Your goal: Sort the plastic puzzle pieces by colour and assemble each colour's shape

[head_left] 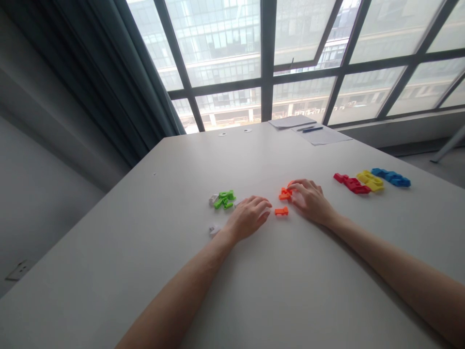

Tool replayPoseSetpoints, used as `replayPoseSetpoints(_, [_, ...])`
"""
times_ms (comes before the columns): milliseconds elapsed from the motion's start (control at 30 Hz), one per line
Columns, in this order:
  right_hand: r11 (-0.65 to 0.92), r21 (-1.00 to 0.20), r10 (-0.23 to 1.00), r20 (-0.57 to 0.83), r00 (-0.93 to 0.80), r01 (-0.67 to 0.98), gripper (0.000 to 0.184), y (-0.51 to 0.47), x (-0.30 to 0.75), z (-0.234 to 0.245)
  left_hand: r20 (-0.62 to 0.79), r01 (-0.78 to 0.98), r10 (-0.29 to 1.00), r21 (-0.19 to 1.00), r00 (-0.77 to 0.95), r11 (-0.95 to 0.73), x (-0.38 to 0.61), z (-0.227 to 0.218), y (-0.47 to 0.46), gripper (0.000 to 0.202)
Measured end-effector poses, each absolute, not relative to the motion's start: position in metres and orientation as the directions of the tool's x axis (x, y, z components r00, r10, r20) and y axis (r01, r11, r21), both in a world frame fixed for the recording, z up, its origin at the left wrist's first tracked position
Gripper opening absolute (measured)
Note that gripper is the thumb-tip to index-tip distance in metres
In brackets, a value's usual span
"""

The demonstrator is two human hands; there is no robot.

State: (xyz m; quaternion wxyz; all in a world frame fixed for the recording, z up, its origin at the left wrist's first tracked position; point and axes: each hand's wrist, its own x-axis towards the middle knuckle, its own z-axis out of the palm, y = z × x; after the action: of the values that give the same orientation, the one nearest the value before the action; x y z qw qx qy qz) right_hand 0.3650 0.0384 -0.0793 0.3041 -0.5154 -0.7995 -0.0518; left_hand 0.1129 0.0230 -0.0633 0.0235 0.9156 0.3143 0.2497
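Right of the frame's centre lie orange blocks [285, 197], the right hand [308, 199] over them, its grip impossible to judge. The left hand [250, 216], grip slack and unfilled, is near one; light pressure should avoid scattering.

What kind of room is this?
It's probably an office or a meeting room. There's a big white table with papers and a pen at the far end, and large windows behind it.
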Motion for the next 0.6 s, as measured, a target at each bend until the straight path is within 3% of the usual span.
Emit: replayPoseSetpoints(600, [0.537,-0.224,0.791,0.468,-0.394,0.813,0.021,0.0336,0.363,-0.0723,0.423,0.563,0.601,0.226,0.678,-0.795,0.1128,-0.0627,0.023,0.016])
